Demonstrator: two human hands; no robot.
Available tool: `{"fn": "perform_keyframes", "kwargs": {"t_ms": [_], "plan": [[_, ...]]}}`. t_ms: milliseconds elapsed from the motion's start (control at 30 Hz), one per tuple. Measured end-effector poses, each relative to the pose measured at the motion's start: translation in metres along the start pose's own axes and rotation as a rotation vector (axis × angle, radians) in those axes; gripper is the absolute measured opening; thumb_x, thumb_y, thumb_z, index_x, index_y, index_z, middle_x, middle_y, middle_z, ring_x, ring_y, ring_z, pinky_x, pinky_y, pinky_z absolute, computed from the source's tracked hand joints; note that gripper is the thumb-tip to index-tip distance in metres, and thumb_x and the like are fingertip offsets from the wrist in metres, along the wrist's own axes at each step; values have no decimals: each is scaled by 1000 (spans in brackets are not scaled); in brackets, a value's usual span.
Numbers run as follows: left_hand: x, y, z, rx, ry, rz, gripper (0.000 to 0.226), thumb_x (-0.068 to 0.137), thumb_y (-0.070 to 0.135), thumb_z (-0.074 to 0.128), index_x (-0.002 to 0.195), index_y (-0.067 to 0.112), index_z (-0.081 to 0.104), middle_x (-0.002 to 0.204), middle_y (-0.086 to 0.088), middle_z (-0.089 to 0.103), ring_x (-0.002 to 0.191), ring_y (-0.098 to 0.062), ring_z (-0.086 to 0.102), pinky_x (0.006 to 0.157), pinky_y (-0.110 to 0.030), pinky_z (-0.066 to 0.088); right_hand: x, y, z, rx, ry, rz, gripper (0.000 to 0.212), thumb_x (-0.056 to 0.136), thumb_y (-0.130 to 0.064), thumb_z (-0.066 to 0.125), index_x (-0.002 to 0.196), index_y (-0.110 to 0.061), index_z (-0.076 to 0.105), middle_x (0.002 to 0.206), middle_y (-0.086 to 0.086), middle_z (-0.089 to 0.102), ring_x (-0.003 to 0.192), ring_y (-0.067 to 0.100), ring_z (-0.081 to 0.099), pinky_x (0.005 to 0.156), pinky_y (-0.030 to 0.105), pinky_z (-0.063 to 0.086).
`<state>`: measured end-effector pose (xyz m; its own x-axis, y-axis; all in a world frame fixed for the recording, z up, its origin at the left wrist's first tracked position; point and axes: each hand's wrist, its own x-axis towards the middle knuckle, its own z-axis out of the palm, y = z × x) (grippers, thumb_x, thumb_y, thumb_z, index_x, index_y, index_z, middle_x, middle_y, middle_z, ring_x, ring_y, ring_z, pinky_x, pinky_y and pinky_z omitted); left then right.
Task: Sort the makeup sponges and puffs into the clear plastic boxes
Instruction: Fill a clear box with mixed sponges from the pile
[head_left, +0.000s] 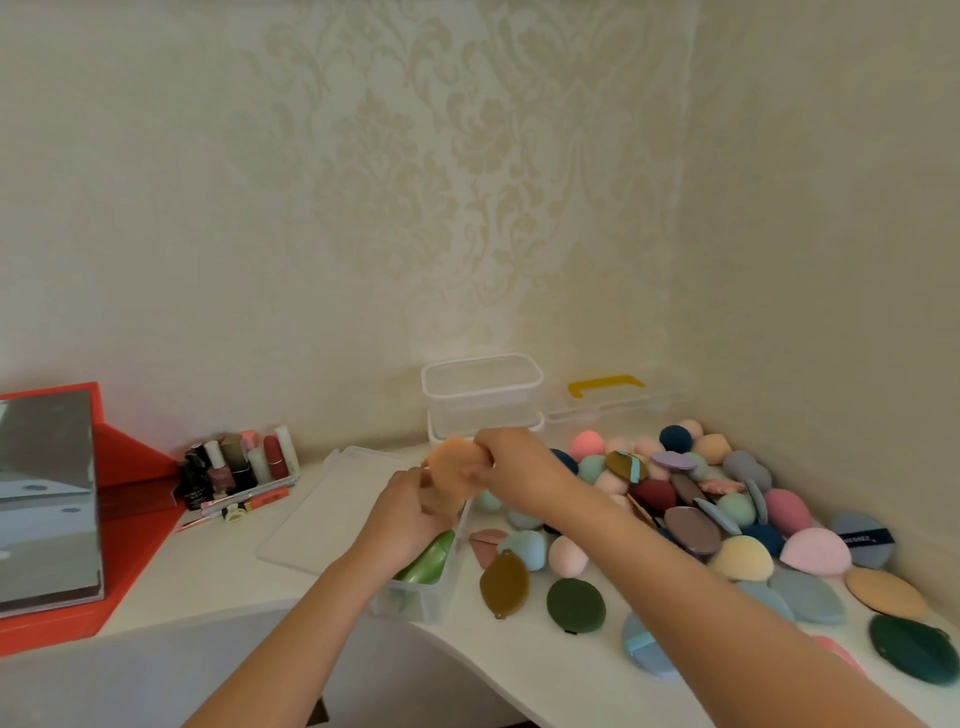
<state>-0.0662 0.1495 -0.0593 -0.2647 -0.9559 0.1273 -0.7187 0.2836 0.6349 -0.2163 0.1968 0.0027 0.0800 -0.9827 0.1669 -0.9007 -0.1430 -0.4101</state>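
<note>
**Desk:** What surrounds the hands on the white table (208, 577)?

**Photographer:** At far left stands a red box (135, 467) with a reflective panel (47, 493) propped against it. Next to it is a cluster of nail polish and lipsticks (239, 465). A clear lid (322, 514) lies flat beside them. To the right, a heap of sponges and puffs (691, 499) in many colours fills the corner. An olive leaf-shaped puff (504, 582) and a dark green round puff (575, 605) lie nearest the open box.

**Desk:** And the containers?

**Photographer:** Two empty clear boxes (483, 387) are stacked against the wall, with a clear case with a yellow handle (605, 387) just beside them. A third clear box (421, 597) sits open near the table's front edge. It holds a shiny green item (428, 561), and the left forearm hides part of the box.

**Desk:** The grip?

**Photographer:** Both are closed on one peach puff (452, 470). The left hand (410, 512) pinches its lower edge and the right hand (514, 470) its upper side. The puff is held above the open box, in front of the stacked pair.
</note>
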Motion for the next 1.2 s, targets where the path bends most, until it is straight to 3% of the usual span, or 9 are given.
{"fn": "perform_keyframes", "kwargs": {"t_ms": [133,333,433,533,733,867,1033,1100,1200], "plan": [[-1,-3,-3,-115,11,-44,30,70,18,77,92,19,57,90,-2,66,78,-11,62,63,-20,47,16,-12,23,-11,2,-6,9,88,-17,57,90,-9,55,89,12,59,84,25,55,63,27,33],[-3,-6,-6,-80,-9,-39,52,68,27,77,112,13,51,105,-2,60,92,-17,60,69,-23,44,27,-14,34,-112,-81,-12,37,85,-13,58,58,-23,34,65,3,44,76,20,46,50,22,28],[-7,-7,-2,-3,-30,50,53,78,31,69,122,15,45,115,-3,53,98,-15,56,78,-23,44,29,-16,40,-207,-118,-21,6,87,-14,57,82,-17,57,78,7,55,83,24,53,67,27,36],[-13,-7,2,78,-15,78,57,85,33,62,134,18,36,127,-2,44,105,-14,53,81,-19,39,34,-15,50,-231,-106,29,23,88,-14,56,111,-12,58,106,12,65,98,27,62,78,30,43],[-18,-8,1,136,152,95,61,80,38,68,128,15,38,125,0,34,95,-17,56,73,-17,36,45,-5,63,-145,-53,160,35,83,-15,64,114,-7,49,112,12,61,103,27,60,73,29,39],[-18,-9,3,170,143,149,43,83,40,63,115,18,47,109,5,39,91,-13,53,77,-20,42,53,-3,67,-126,-83,188,27,86,-22,62,109,-9,56,109,10,64,101,25,61,78,28,42],[-14,-10,4,165,53,171,34,88,39,56,114,18,51,113,3,50,89,-9,50,79,-18,39,54,-2,69,-86,-84,170,22,86,-19,58,105,-7,56,106,12,64,99,27,61,76,29,40],[-14,-10,3,155,43,164,36,88,40,55,116,18,51,115,2,49,91,-10,51,80,-19,39,51,0,66,-57,-92,148,9,86,-17,57,87,-11,52,98,11,60,93,26,58,74,29,38],[-14,-10,3,132,27,146,39,87,40,56,118,18,50,116,1,48,95,-14,53,83,-23,42,42,4,61,-4,-105,110,25,86,-16,59,72,-16,37,88,7,51,83,22,49,71,28,36]]}}
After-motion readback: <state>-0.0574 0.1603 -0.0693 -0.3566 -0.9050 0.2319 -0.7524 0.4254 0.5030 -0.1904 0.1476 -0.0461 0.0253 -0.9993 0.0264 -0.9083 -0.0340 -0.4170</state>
